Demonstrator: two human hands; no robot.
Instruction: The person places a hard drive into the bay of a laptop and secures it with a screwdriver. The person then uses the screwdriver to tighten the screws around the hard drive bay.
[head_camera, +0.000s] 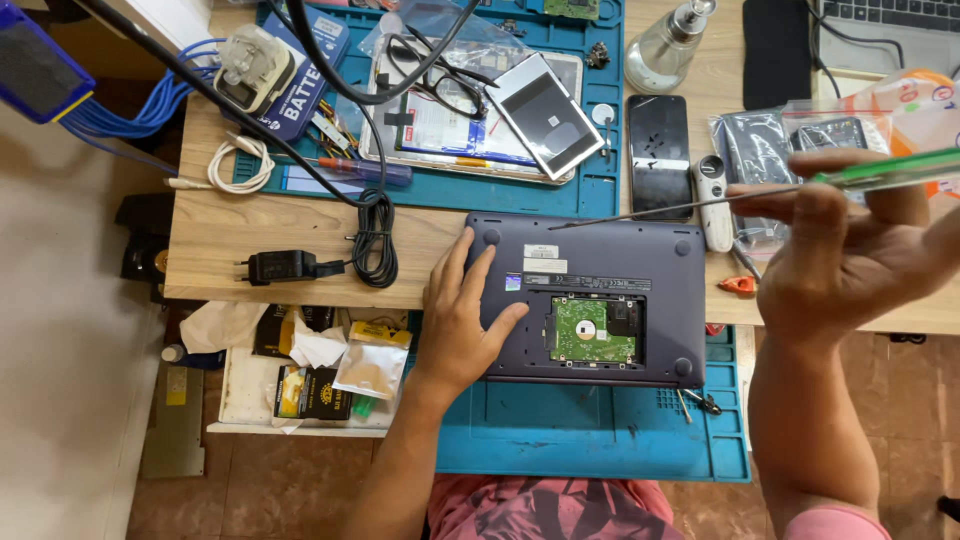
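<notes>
A dark grey laptop (600, 255) lies bottom-up across the desk's front edge, with an open bay showing a hard drive and its green circuit board (590, 330). My left hand (462, 315) rests flat on the laptop's left part, fingers spread. My right hand (850, 245) is raised above the desk at the right and grips a screwdriver (700, 205) with a green translucent handle. Its long thin shaft points left, and the tip hovers over the laptop's upper middle.
A teal work mat (600, 435) lies under the laptop; another (600, 190) behind holds a tablet, glasses and tools. A black phone (660, 150), bagged parts (770, 160), a glass bottle (665, 50), a black charger (290, 265) with coiled cable and an open drawer (300, 380) surround it.
</notes>
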